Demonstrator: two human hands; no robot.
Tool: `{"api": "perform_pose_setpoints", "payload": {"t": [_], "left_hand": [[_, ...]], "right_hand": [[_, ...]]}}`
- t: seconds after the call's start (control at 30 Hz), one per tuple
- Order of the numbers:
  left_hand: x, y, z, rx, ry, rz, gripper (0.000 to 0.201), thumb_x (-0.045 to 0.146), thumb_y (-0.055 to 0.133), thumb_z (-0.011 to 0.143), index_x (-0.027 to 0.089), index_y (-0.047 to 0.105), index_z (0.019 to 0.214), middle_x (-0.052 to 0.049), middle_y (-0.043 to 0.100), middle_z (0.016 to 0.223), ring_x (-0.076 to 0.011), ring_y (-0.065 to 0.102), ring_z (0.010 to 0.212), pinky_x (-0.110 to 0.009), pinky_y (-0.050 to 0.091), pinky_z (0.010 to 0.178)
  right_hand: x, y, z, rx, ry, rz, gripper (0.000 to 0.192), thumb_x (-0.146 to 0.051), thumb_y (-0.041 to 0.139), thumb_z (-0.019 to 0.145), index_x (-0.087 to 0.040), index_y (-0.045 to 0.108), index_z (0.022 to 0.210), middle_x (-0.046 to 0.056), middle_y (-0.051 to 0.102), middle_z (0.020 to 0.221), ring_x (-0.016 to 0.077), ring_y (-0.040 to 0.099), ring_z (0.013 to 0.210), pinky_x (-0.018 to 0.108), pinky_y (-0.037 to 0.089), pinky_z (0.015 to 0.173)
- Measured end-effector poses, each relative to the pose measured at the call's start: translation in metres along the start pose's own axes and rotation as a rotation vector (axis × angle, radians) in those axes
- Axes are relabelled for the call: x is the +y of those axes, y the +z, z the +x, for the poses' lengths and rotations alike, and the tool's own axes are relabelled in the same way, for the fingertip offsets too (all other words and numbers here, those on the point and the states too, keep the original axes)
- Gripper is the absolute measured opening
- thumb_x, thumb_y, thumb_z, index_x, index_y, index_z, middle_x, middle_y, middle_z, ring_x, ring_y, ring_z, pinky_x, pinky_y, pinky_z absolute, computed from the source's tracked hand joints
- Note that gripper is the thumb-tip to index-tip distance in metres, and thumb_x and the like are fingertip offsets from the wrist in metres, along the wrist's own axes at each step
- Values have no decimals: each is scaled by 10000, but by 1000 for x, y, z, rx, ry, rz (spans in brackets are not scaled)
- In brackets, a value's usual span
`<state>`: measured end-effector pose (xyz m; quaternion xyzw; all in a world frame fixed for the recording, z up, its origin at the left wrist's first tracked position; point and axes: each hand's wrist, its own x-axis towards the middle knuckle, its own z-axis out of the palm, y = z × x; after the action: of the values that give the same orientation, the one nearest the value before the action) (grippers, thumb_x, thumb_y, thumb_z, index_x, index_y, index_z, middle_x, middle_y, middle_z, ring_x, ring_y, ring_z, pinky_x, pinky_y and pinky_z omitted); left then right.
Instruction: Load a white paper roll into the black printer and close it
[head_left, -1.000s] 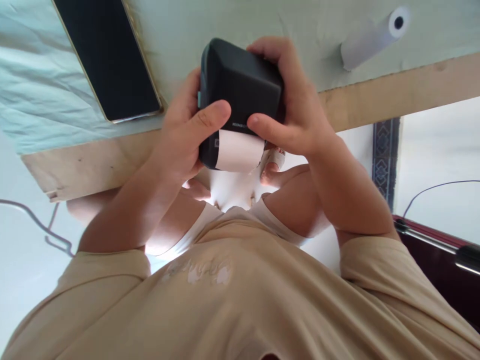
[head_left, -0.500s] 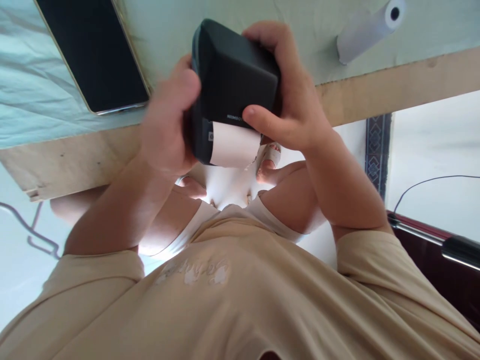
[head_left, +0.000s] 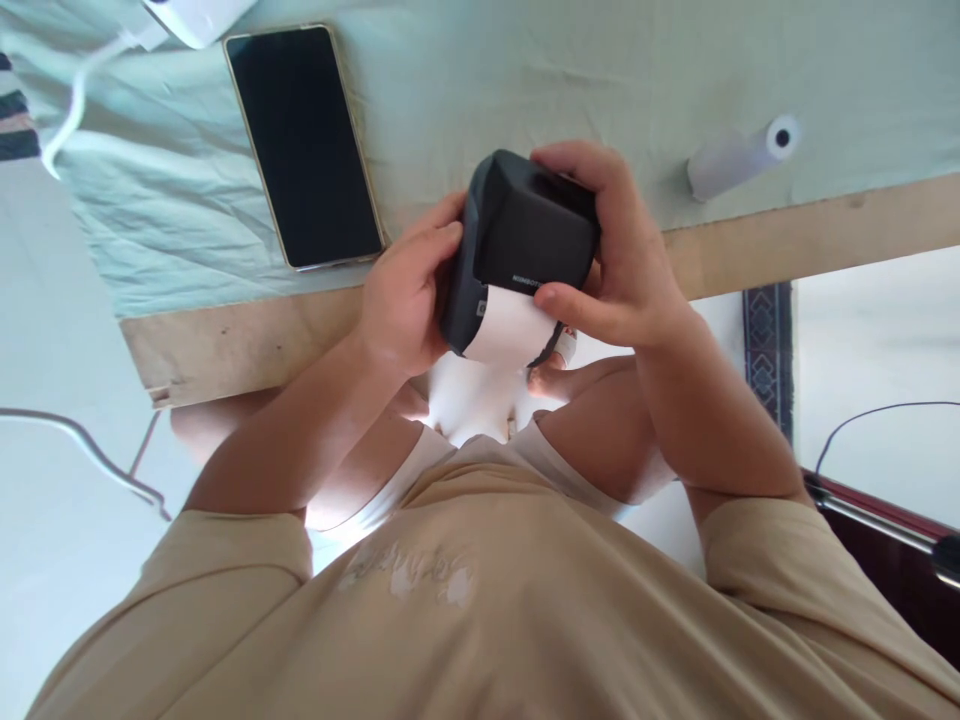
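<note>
Compared with a moment ago, the left hand [head_left: 405, 300] has slid off the front and now cups the side of the small black printer [head_left: 525, 240], fingers closed on it, leaving the white paper strip [head_left: 506, 325] uncovered. The right hand [head_left: 622, 260] clasps the other side, thumb beside the strip. The printer, dark and boxy, hangs over the table edge [head_left: 787, 240], between phone [head_left: 304, 145] and paper roll [head_left: 739, 160]

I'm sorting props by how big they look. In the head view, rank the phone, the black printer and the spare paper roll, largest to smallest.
1. Phone and black printer: they look about alike, and the printer is held nearer the camera, so I won't rank them.
2. Spare paper roll: clearly smallest.
</note>
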<state>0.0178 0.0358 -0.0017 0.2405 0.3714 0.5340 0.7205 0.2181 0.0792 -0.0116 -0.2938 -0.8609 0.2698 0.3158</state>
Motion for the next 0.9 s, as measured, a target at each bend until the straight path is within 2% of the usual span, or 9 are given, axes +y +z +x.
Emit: {"api": "perform_pose_setpoints", "payload": {"t": [0.1,0.2,0.27,0.33,0.4,0.5,0.63,0.8,0.9], "left_hand": [[4,3,0,7,-43,-69,186,193,522,977,166,702,941,-43,772,877,-265,733,1178,-359,591,1038],[4,4,1,-4,-77,-121,197,268,536,961,172,706,941,-58,756,845,-294,758,1069,-381,622,928],[3,3,1,-8,-95,-99,220,362,572,962,183,696,998,-54,751,873,-274,765,985,-341,619,790],[1,0,1,-23,-90,-47,232,363,691,919,195,681,1079,-35,753,916,-215,754,871,-274,572,671],[-1,-4,2,-47,-77,-2,330,276,803,837,201,679,1134,-22,757,929,-175,726,800,-246,541,645],[-3,-10,4,-79,-65,36,445,299,883,752,213,704,1150,-31,768,935,-231,745,890,-299,578,725],[-4,-12,4,-87,-52,65,494,378,897,750,236,719,1188,-43,778,1006,-315,767,1052,-361,613,777],[-5,-10,3,-109,-39,92,468,399,899,775,254,725,1185,-50,791,1137,-300,739,1131,-357,625,806],[-5,-10,1,-124,-39,99,482,412,901,770,249,714,1184,-59,785,1168,-305,734,1155,-353,629,810]], "right_hand": [[1,-2,1,-8,-20,66,792,-716,633,869,-364,344,1517,93,509,1518,331,556,1396,571,523,1171],[-5,-9,3,78,-30,-2,776,-678,702,848,-332,429,1486,101,508,1456,327,533,1411,519,573,1101],[-12,-12,5,239,-30,-133,695,-697,699,848,-305,530,1397,89,544,1324,292,583,1288,429,604,903],[-17,-14,7,441,-15,-234,473,-649,669,906,-295,609,1213,38,573,1081,174,622,959,339,520,714],[-20,-13,9,612,17,-254,251,-506,645,980,-260,598,1003,-6,517,885,77,517,707,305,440,664],[-21,-10,11,715,50,-235,240,-348,600,1020,-219,501,844,-5,481,809,85,546,699,316,455,697],[-29,-9,11,494,45,-369,179,-333,581,991,-242,554,839,-7,603,776,119,575,659,331,463,650],[-58,-12,23,-82,465,-535,209,-332,492,1011,-306,700,1012,-39,761,1182,188,689,938,347,417,685],[-70,-15,33,-303,596,-619,237,-403,519,978,-328,693,1121,-29,774,1159,212,664,867,343,295,614]]}}
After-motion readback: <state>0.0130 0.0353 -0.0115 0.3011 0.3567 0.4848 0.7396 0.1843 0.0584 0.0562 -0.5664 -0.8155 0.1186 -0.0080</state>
